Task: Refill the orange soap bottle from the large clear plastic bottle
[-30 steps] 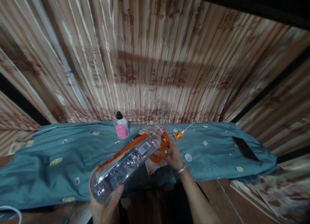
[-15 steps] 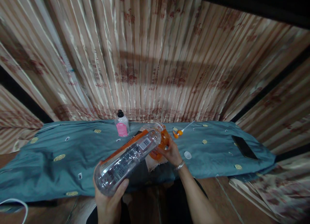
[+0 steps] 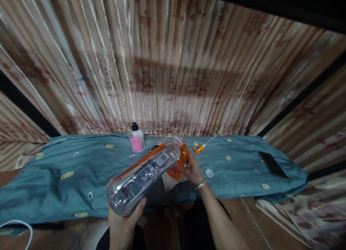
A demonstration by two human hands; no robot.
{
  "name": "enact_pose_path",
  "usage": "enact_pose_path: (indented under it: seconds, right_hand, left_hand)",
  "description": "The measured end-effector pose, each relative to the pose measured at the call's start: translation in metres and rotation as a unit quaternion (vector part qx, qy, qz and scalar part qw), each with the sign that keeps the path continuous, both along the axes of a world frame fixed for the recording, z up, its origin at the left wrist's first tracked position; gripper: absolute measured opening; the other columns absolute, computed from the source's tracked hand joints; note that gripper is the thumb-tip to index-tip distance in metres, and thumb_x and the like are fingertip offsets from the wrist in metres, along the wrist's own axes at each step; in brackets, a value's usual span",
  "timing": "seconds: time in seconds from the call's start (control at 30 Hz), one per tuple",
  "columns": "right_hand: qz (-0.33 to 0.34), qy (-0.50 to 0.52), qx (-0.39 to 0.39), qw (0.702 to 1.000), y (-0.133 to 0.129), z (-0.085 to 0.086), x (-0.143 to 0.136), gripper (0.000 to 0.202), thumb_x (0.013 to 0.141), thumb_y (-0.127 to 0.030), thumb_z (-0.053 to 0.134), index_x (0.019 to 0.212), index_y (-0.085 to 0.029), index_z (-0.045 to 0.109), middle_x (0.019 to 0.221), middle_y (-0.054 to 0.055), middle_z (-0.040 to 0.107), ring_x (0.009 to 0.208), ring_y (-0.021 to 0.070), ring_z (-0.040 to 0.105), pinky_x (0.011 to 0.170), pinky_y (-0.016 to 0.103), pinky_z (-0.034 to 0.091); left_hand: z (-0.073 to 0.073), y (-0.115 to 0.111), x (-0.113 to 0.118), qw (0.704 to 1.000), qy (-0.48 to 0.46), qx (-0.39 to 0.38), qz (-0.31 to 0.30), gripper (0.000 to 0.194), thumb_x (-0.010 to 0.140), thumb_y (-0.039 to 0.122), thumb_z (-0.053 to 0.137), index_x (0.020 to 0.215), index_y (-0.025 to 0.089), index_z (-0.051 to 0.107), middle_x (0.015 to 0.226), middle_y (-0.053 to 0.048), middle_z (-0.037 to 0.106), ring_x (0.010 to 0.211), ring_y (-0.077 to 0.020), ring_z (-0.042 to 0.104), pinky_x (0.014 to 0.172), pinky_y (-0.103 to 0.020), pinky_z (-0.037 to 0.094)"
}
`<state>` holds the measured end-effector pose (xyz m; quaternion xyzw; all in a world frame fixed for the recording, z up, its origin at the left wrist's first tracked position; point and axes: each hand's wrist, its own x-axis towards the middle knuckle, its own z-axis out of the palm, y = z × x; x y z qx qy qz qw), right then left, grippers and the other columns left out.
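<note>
My left hand (image 3: 124,221) is wrapped round the base of a large clear plastic bottle (image 3: 143,179) with an orange label and a barcode. The bottle is tilted, its neck up and to the right against a smaller orange bottle (image 3: 183,154). My right hand (image 3: 192,169), with a bracelet at the wrist, grips that orange bottle. Whether the two mouths touch I cannot tell. An orange spray pump head (image 3: 199,148) with a white tube lies just right of the orange bottle. Nearby is a round white cap (image 3: 209,173).
A clear bottle with a pink label and black cap (image 3: 137,140) stands at the back left. A dark phone (image 3: 272,164) lies at the right. Teal patterned cloth (image 3: 65,192) covers the surface; a pleated curtain (image 3: 167,62) hangs behind. A white cable (image 3: 25,224) curls at lower left.
The base of the large bottle and my left hand have shifted slightly up and to the right. My right hand keeps its hold on the orange bottle.
</note>
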<state>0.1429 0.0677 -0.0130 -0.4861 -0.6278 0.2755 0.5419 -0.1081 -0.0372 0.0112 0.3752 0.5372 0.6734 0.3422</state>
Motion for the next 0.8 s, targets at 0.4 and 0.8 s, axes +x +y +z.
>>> enact_pose_path:
  seconds: [0.4,0.8]
  right_hand:
    - [0.007,0.018,-0.008,1.0,0.0021,-0.005,0.0011,0.075,0.07,-0.048,0.089,0.132,-0.022,0.055,0.119,0.01,0.074,0.105,0.0277,0.073,0.095,0.042,0.059]
    - [0.009,0.01,-0.013,1.0,0.0011,-0.0035,0.0024,0.07,0.071,-0.046,0.089,0.129,-0.023,0.056,0.115,0.009,0.075,0.102,0.0281,0.074,0.092,0.041,0.061]
  left_hand:
    - [-0.002,-0.0016,-0.0038,0.997,0.07,-0.023,-0.005,0.106,0.059,0.039,0.094,0.15,0.015,0.045,0.125,-0.014,0.068,0.109,-0.0275,0.069,0.108,-0.045,0.049]
    - [0.0008,-0.0005,0.0009,1.0,-0.016,-0.007,-0.024,0.101,0.054,0.03,0.097,0.142,0.024,0.047,0.123,-0.007,0.063,0.107,-0.0233,0.065,0.104,-0.042,0.05]
